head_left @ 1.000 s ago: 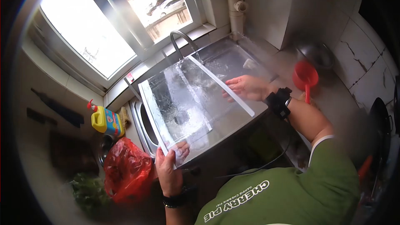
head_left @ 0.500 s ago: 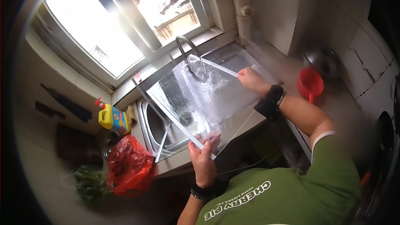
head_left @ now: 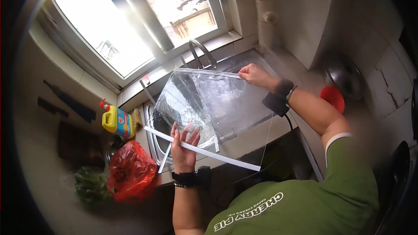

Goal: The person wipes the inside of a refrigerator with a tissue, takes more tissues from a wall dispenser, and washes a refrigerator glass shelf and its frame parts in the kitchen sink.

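A wet, clear panel (head_left: pixel 226 100) with white edge strips is tilted over the metal sink (head_left: pixel 152 137). My right hand (head_left: pixel 257 76) pinches the far strip near its right end, just right of the faucet (head_left: pixel 201 52). At the near edge, my left hand (head_left: pixel 185 146) supports the white strip (head_left: pixel 222 157) between thumb and palm, its fingers spread behind the clear sheet. Water streaks cover the panel's surface. Another thin white strip hangs by the sink's left corner.
Left of the sink are a yellow soap bottle (head_left: pixel 117 122), a sponge (head_left: pixel 136 118), a red plastic bag (head_left: pixel 133 172) and leafy greens (head_left: pixel 92 185). A red ladle (head_left: pixel 332 99) and a metal bowl (head_left: pixel 345 76) sit at the right. A window (head_left: pixel 102 26) stands behind.
My right hand went from open to pinching the far strip, then moved slightly left. The panel has turned, its near strip now slanting down rightward. My left hand has shifted along that strip, fingers spreading.
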Demonstrator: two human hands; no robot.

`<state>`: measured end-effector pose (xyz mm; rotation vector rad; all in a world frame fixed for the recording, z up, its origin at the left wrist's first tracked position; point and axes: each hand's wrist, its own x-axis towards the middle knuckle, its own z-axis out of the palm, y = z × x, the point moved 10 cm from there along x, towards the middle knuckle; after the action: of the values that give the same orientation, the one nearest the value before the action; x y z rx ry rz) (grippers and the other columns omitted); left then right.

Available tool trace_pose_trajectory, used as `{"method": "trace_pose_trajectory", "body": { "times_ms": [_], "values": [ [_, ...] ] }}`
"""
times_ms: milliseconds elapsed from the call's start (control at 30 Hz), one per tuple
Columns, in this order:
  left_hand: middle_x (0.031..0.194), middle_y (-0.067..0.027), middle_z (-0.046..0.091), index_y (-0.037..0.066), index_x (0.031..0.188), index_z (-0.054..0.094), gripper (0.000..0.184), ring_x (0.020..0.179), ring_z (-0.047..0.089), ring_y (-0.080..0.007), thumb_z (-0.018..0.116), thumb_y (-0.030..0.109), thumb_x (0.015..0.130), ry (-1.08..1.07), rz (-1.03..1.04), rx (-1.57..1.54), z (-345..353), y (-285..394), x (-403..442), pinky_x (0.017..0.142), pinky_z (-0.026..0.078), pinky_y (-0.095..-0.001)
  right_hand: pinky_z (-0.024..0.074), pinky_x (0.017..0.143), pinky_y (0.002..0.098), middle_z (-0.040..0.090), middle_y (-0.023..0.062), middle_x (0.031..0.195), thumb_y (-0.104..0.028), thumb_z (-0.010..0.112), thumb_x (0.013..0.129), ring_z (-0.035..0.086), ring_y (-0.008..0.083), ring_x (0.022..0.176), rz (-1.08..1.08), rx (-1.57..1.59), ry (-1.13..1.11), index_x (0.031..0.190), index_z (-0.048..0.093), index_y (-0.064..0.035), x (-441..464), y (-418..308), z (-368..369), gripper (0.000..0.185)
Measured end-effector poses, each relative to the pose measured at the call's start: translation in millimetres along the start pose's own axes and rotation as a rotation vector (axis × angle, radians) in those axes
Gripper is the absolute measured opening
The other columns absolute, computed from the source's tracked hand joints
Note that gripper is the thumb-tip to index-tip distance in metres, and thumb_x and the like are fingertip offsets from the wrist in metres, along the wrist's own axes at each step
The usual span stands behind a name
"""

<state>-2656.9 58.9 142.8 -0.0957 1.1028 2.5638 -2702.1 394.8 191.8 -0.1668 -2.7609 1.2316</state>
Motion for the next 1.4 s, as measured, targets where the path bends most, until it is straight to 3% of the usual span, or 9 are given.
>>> {"method": "trace_pose_trajectory", "body": {
  "times_ms": [300,567,600,700,733,967,1100,1267,1400],
  "values": [
    [0.125,-0.0202,0.049,0.017,0.135,0.033,0.041,0.111,0.051,-0.035,0.044,0.019,0.096,0.148,0.123,-0.106,-13,10,4,0.091,0.048,-0.0441,0.0424,0.057,0.0289,0.057,0.0022,0.061,-0.023,0.056,0.091,0.052,0.01,0.059,-0.165,0.049,-0.263,0.086,0.065,-0.0009,86,-30,48,0.025],
    [0.118,-0.0197,0.051,0.013,0.138,0.027,0.044,0.102,0.057,-0.035,0.04,0.015,0.097,0.243,0.318,-0.029,2,34,-14,0.088,0.049,-0.0477,0.0474,0.065,0.0286,0.064,0.0044,0.075,-0.031,0.049,0.092,0.059,0.0138,0.07,0.034,0.093,-0.407,0.098,0.065,-0.0027,100,16,83,0.033],
    [0.117,-0.0192,0.052,0.013,0.138,0.027,0.044,0.102,0.057,-0.0342,0.04,0.016,0.096,0.244,0.333,-0.025,3,36,-16,0.088,0.048,-0.0474,0.0469,0.081,0.0378,0.064,0.012,0.095,-0.035,0.043,0.094,0.059,0.022,0.094,-0.045,0.031,-0.448,0.109,0.059,-0.0036,102,18,91,0.038],
    [0.121,-0.0197,0.051,0.014,0.138,0.027,0.044,0.104,0.056,-0.034,0.041,0.016,0.096,0.268,0.337,-0.019,4,36,-18,0.089,0.048,-0.0477,0.0336,0.097,0.0526,0.049,0.0203,0.124,-0.04,0.037,0.095,0.041,0.0338,0.121,-0.178,-0.454,-0.19,0.125,0.046,-0.0035,105,19,105,0.048],
    [0.122,-0.02,0.05,0.014,0.138,0.027,0.044,0.105,0.056,-0.0342,0.041,0.015,0.096,0.278,0.328,-0.031,5,34,-18,0.089,0.047,-0.0478,0.0153,0.105,0.0594,0.024,0.0226,0.143,-0.043,0.033,0.095,0.016,0.0399,0.135,-0.097,-0.38,-0.312,0.136,0.03,-0.0028,86,3,109,0.058],
    [0.127,-0.0213,0.046,0.015,0.139,0.025,0.045,0.11,0.052,-0.0365,0.039,0.013,0.097,0.263,0.232,-0.165,16,-7,-3,0.092,0.045,-0.0499,0.0021,0.109,0.0535,0.006,0.0157,0.151,-0.055,0.026,0.093,-0.001,0.0345,0.139,-0.42,-0.363,-0.591,0.145,0.015,-0.0116,-1,-96,156,0.069],
    [0.123,-0.0213,0.048,0.008,0.135,0.026,0.04,0.111,0.051,-0.0375,0.038,0.015,0.097,0.231,0.183,-0.159,23,-21,1,0.093,0.045,-0.0494,0.0036,0.107,0.0583,0.006,0.0129,0.151,-0.064,0.021,0.089,0.002,0.0319,0.139,-0.471,-0.432,-0.598,0.146,0.013,-0.0152,7,-55,137,0.075],
    [0.12,-0.0197,0.049,-0.002,0.122,0.036,0.033,0.111,0.051,-0.0358,0.041,0.016,0.096,0.165,0.074,-0.176,26,-33,-1,0.093,0.046,-0.0484,0.0107,0.105,0.0616,0.004,0.014,0.151,-0.064,0.026,0.089,0.001,0.0373,0.138,-0.084,-0.533,-0.554,0.145,0.017,-0.0202,20,51,61,0.072],
    [0.118,-0.0194,0.052,-0.005,0.124,0.035,0.034,0.109,0.052,-0.0343,0.039,0.013,0.096,0.19,-0.009,-0.197,40,-38,-7,0.092,0.045,-0.0448,0.0369,0.098,0.035,0.047,0.0177,0.129,-0.038,0.045,0.093,0.045,0.0257,0.118,-0.106,-0.169,-0.42,0.133,0.041,-0.0026,21,44,-14,0.053]
  ]
}}
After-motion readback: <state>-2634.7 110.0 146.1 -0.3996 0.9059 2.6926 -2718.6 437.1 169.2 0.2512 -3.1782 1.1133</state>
